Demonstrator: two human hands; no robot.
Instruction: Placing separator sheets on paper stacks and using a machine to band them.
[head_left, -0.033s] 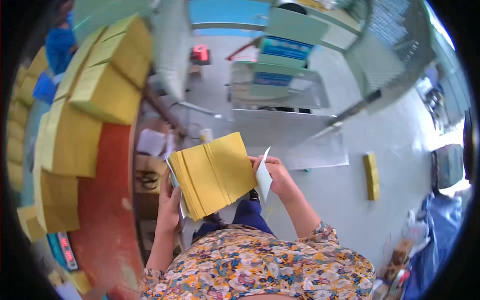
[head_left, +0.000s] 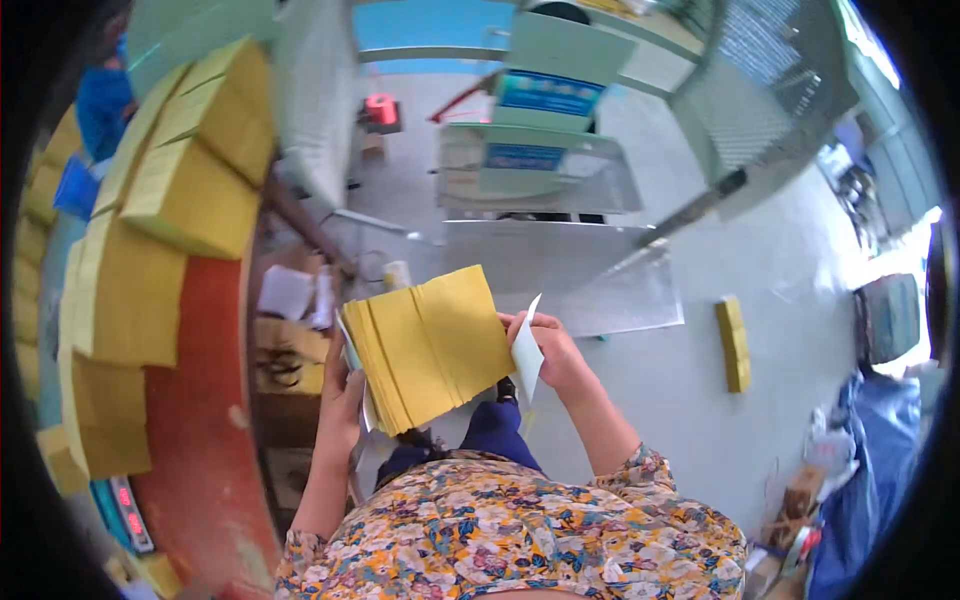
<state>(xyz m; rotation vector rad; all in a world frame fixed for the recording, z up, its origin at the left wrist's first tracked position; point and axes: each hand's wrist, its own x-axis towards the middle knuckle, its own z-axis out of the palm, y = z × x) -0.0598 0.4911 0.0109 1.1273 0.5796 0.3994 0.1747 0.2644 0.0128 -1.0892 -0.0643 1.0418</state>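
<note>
In front of my body I hold a thick stack of yellow paper (head_left: 425, 345) between both hands. Grooves run across its upper face, and the edges fan a little at the left. My left hand (head_left: 342, 405) is closed along the left end, where a pale sheet lies against the stack. My right hand (head_left: 550, 350) grips the right end, its fingers partly hidden behind a white piece of paper (head_left: 527, 350) that sticks out there.
Blocks of yellow paper (head_left: 195, 195) are piled on the red-brown table (head_left: 205, 420) at left, beside a device with a red display (head_left: 130, 515). A metal-topped stand (head_left: 560, 275) is ahead. A yellow bundle (head_left: 733, 345) lies on the floor at right; a person in blue (head_left: 103, 105) is at far left.
The surroundings have shifted slightly left in the view. Both hands keep their hold on the stack, with hardly any movement.
</note>
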